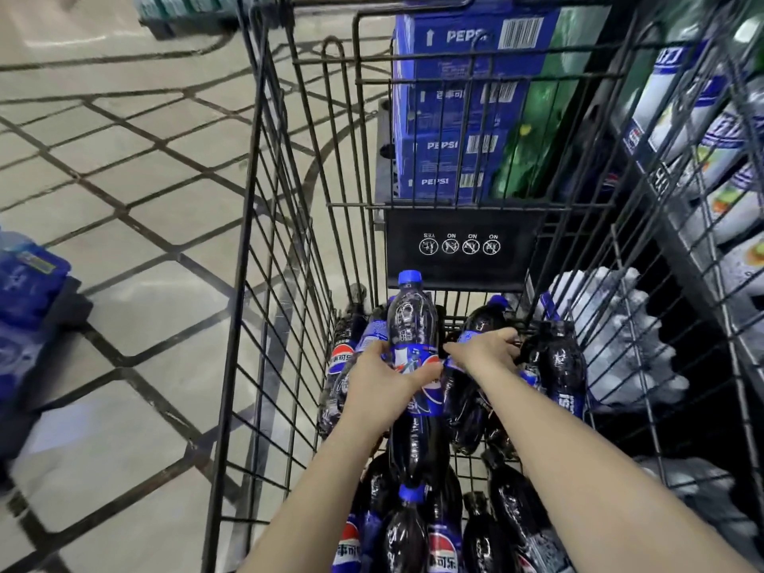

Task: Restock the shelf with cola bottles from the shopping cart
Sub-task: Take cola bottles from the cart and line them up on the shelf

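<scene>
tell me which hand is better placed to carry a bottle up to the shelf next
Left, probably. The left hand already grips a cola bottle around its label, cap up. The right hand only reaches onto another bottle lying in the cart.

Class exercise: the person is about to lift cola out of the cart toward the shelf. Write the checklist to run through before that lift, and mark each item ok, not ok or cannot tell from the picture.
1. Left hand grips the raised cola bottle round its label: ok.
2. That bottle's blue cap is on: ok.
3. Right hand has a firm hold on a second bottle: cannot tell, the fingers are hidden behind the hand.
4. Space above the shopping cart is free for lifting: ok.
5. Free slot on the shelf at the right: cannot tell.
</scene>
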